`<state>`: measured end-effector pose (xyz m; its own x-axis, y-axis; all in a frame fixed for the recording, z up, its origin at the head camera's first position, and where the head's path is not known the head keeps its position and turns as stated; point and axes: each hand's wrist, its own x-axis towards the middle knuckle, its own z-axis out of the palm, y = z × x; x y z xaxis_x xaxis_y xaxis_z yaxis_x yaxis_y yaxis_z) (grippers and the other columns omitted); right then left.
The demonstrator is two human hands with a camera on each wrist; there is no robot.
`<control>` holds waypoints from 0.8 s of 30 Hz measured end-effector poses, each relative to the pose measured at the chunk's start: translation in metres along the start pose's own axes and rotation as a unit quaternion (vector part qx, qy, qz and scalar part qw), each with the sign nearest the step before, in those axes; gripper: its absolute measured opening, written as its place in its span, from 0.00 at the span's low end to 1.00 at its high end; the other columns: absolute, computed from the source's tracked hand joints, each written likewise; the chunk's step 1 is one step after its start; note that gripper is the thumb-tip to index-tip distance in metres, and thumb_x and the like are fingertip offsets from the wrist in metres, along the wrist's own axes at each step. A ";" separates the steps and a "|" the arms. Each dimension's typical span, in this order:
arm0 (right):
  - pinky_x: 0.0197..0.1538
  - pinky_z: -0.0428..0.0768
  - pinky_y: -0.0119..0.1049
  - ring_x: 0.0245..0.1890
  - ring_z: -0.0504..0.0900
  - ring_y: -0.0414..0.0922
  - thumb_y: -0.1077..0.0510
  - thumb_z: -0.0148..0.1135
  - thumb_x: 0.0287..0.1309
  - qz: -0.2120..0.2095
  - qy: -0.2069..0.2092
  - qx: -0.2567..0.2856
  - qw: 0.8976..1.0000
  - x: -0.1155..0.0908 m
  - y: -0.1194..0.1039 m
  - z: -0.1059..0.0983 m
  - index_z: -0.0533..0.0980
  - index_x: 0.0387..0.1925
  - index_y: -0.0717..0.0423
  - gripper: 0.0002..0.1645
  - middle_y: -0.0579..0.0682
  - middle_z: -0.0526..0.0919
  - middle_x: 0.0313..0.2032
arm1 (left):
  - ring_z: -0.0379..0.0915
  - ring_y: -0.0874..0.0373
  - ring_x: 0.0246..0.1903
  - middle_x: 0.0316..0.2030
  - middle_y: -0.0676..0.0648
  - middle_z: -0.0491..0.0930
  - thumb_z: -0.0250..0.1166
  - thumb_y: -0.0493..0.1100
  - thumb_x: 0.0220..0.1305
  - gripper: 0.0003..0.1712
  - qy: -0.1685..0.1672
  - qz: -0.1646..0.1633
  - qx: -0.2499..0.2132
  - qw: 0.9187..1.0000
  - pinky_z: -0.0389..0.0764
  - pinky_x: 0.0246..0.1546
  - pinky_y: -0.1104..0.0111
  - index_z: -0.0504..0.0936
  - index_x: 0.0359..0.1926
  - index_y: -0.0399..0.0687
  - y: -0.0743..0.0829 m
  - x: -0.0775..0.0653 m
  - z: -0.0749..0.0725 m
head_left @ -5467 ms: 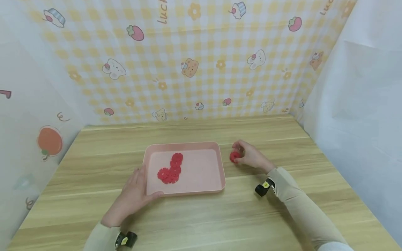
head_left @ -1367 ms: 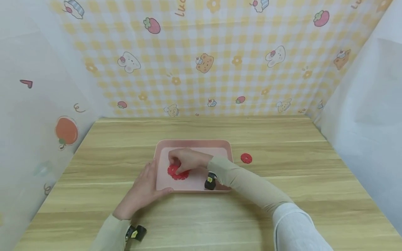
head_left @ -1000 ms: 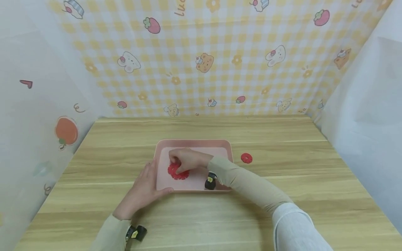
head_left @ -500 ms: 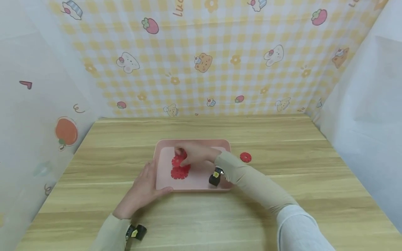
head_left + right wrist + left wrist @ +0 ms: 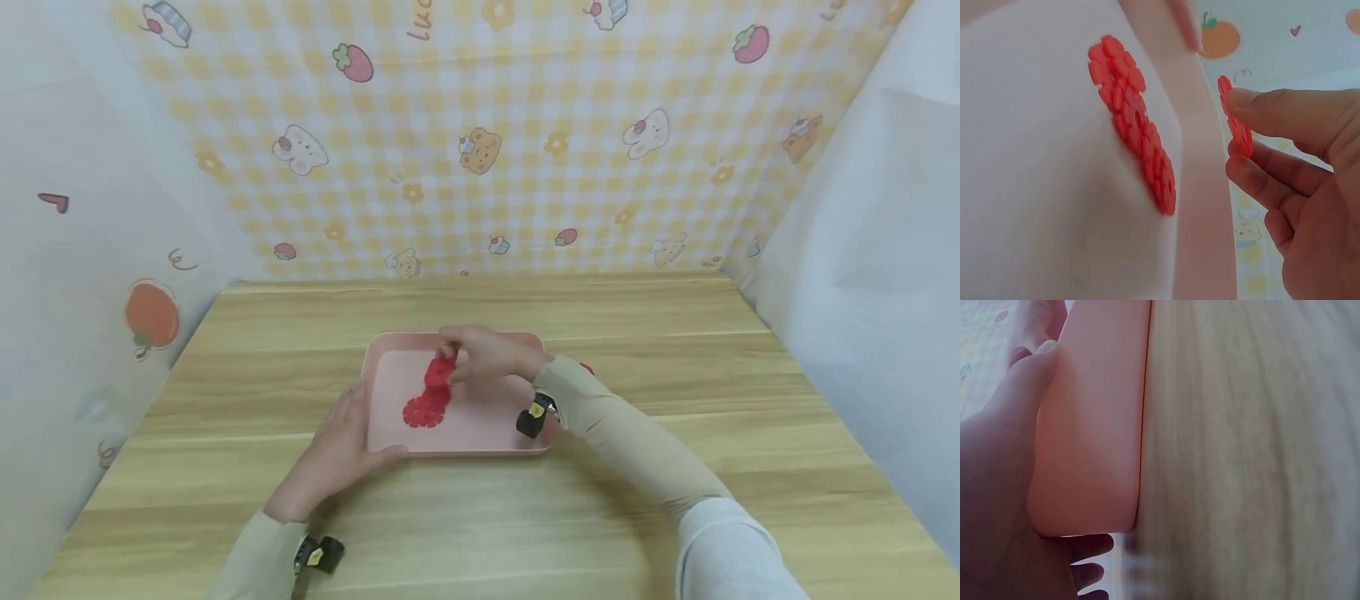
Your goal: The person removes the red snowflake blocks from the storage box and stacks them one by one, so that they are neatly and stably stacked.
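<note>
My right hand (image 5: 491, 353) is over the back middle of the pink tray (image 5: 487, 433). In the right wrist view its thumb and fingers pinch a thin red notched plastic disc (image 5: 1242, 139), a snowflake-type building piece, above the tray floor. Several like red discs (image 5: 1129, 112) lie overlapping in a slanting row inside the tray, left of centre in the head view. My left hand (image 5: 333, 442) rests against the tray's near left corner, fingers straight along the left side and thumb along the front wall. The left wrist view shows that thumb (image 5: 1038, 362) at the rim.
Another red disc (image 5: 588, 367) lies on the wooden table (image 5: 480, 525) right of the tray, mostly hidden by the right sleeve (image 5: 630, 442). A checked, patterned cloth (image 5: 420, 167) hangs behind the table, with white sheets at both sides.
From pinching in the tray's left middle, my right hand has moved back and right, a disc in its fingers. Earlier it picked at a disc right of the tray. The left hand stays put.
</note>
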<state>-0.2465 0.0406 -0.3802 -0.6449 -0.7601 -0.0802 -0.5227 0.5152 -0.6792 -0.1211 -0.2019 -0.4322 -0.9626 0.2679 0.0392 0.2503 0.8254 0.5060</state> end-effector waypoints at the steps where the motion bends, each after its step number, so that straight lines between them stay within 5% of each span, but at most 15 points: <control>1: 0.48 0.77 0.35 0.45 0.75 0.43 0.62 0.70 0.51 -0.002 0.002 0.000 1.000 -0.002 0.001 -0.001 0.68 0.32 0.55 0.16 0.46 0.76 0.36 | 0.47 0.32 0.68 0.70 0.30 0.51 0.71 0.64 0.47 0.68 -0.001 -0.001 0.001 1.000 0.59 0.63 0.38 0.42 0.73 0.31 0.000 0.000 0.000; 8: 0.58 0.75 0.44 0.50 0.77 0.43 0.61 0.71 0.50 0.008 0.029 -0.010 0.999 -0.019 0.011 -0.011 0.64 0.29 0.55 0.19 0.44 0.82 0.43 | 0.48 0.31 0.68 0.69 0.29 0.52 0.71 0.64 0.47 0.68 0.003 0.002 0.002 1.000 0.59 0.63 0.38 0.42 0.72 0.30 0.002 -0.001 -0.001; 24: 0.59 0.73 0.49 0.47 0.78 0.46 0.61 0.72 0.49 0.041 0.114 0.017 0.993 -0.067 0.040 -0.031 0.65 0.30 0.55 0.20 0.47 0.82 0.46 | 0.59 0.39 0.60 0.64 0.33 0.60 0.73 0.63 0.45 0.67 0.015 0.022 -0.002 1.000 0.66 0.59 0.40 0.44 0.72 0.33 -0.002 0.002 0.003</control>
<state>-0.2412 0.1245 -0.3788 -0.7957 -0.6051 0.0274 -0.4466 0.5555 -0.7014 -0.1228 -0.2013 -0.4357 -0.9532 0.2894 0.0874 0.2926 0.8105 0.5075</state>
